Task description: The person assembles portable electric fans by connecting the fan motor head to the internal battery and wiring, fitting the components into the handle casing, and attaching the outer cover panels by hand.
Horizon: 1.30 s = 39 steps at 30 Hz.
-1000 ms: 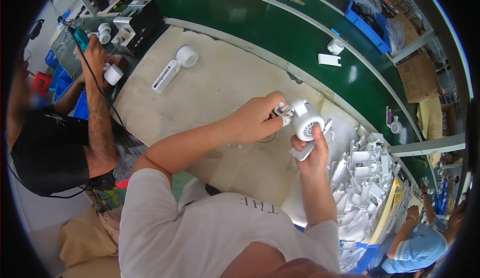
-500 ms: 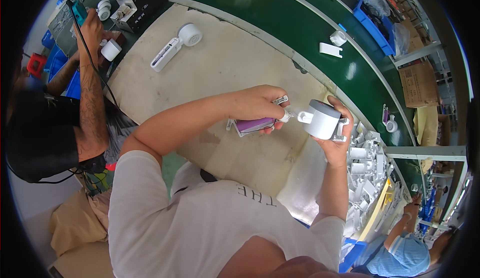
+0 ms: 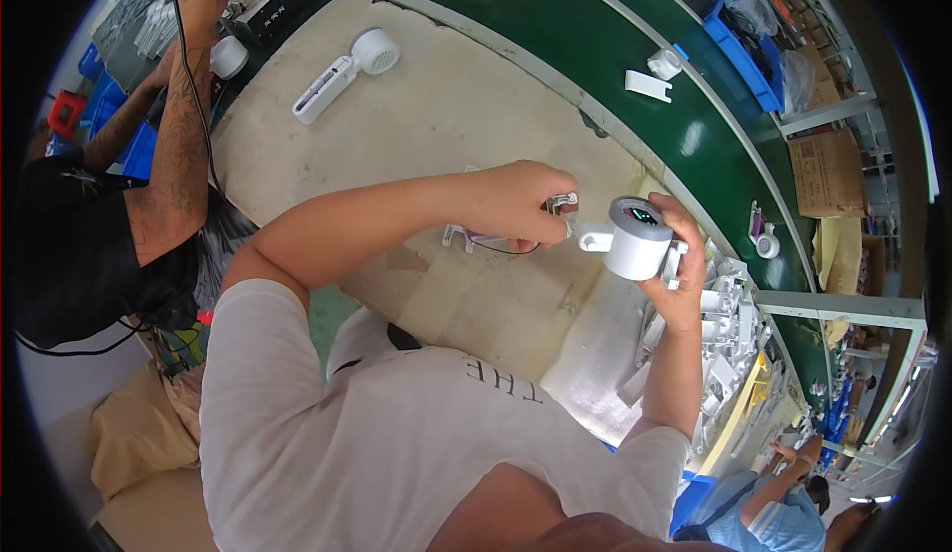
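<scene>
White round head, gripped by right hand; stub directed left, toward pale bracket gripped by left hand.

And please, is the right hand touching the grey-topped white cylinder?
Touching: the head view shows the right hand gripping the white cylinder, fingers against its side.

Dark lettering is running across your white shirt. On the white device your right hand is holding, a display is glowing with marks too small to read. The black machine is showing pale, illegible characters.
</scene>
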Each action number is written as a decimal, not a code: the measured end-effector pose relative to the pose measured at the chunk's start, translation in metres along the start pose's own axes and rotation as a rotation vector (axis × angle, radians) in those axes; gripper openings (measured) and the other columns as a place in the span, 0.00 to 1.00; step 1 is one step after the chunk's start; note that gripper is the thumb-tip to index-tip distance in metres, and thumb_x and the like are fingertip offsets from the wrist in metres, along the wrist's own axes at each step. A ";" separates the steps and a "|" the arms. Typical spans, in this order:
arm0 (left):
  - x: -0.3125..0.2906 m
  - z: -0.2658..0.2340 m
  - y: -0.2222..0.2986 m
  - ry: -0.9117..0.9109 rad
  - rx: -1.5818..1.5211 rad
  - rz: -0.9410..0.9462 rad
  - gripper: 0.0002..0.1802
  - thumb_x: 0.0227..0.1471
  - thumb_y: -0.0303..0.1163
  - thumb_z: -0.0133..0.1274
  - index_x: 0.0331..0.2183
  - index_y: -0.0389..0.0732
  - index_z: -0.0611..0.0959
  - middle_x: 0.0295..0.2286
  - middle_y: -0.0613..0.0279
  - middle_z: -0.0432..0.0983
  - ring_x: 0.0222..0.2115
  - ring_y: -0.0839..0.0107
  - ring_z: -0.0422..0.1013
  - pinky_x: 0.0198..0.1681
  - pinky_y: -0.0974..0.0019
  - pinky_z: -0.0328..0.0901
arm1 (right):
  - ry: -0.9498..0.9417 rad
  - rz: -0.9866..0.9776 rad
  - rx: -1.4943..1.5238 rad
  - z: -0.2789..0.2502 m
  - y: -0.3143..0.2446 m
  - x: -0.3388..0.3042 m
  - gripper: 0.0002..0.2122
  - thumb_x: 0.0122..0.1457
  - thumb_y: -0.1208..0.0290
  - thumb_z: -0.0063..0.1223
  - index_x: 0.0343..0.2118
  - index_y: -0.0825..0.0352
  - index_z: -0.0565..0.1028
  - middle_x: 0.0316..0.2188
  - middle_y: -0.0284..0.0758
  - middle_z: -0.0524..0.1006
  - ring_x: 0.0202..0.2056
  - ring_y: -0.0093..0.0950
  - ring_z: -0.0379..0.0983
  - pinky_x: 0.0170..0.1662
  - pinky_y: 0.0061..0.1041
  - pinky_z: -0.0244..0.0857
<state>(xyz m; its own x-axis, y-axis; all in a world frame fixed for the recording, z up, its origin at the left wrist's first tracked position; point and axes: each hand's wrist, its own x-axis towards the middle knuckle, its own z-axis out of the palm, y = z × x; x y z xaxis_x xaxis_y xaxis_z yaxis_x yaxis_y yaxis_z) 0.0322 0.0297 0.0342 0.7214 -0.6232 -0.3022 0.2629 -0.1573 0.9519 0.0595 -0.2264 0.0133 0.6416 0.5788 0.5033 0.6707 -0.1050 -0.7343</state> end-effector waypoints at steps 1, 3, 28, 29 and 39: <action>-0.001 0.002 0.001 0.069 0.246 0.080 0.12 0.42 0.27 0.46 0.32 0.33 0.70 0.20 0.58 0.71 0.19 0.71 0.68 0.23 0.67 0.63 | -0.001 0.002 0.000 -0.001 -0.006 0.002 0.30 0.38 0.73 0.64 0.47 0.63 0.64 0.48 0.43 0.65 0.47 0.34 0.64 0.49 0.30 0.59; -0.001 0.007 0.002 0.136 0.495 0.160 0.13 0.41 0.28 0.47 0.32 0.33 0.70 0.19 0.56 0.71 0.19 0.69 0.68 0.23 0.65 0.62 | -0.030 0.222 -0.010 -0.001 -0.021 0.005 0.33 0.37 0.72 0.65 0.50 0.65 0.62 0.44 0.40 0.66 0.44 0.32 0.66 0.47 0.27 0.60; 0.003 -0.018 -0.029 0.362 -0.391 0.425 0.13 0.52 0.33 0.46 0.40 0.39 0.74 0.33 0.60 0.76 0.30 0.77 0.70 0.36 0.71 0.64 | 0.326 0.457 0.244 0.025 -0.022 0.034 0.24 0.49 0.72 0.55 0.51 0.64 0.64 0.38 0.30 0.71 0.30 0.16 0.63 0.33 0.16 0.60; 0.003 -0.017 -0.028 0.409 -0.338 0.406 0.14 0.52 0.34 0.47 0.40 0.39 0.74 0.34 0.60 0.76 0.31 0.78 0.69 0.36 0.72 0.64 | 0.329 0.423 0.206 0.037 -0.026 0.032 0.26 0.46 0.76 0.57 0.51 0.63 0.65 0.39 0.30 0.72 0.33 0.19 0.65 0.36 0.19 0.62; 0.021 0.015 -0.046 0.567 -0.798 0.594 0.15 0.49 0.24 0.49 0.42 0.36 0.73 0.41 0.60 0.71 0.41 0.69 0.68 0.44 0.65 0.65 | 0.314 0.100 -0.745 0.086 -0.049 0.050 0.32 0.33 0.75 0.62 0.48 0.63 0.67 0.46 0.35 0.70 0.41 0.35 0.65 0.44 0.29 0.60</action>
<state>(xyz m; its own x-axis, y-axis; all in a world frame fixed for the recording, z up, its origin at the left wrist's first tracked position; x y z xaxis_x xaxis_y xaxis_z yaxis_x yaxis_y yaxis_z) 0.0258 0.0129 -0.0147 0.9995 0.0303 0.0125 -0.0303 0.7037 0.7099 0.0266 -0.1222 0.0356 0.7115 0.2959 0.6373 0.6053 -0.7187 -0.3421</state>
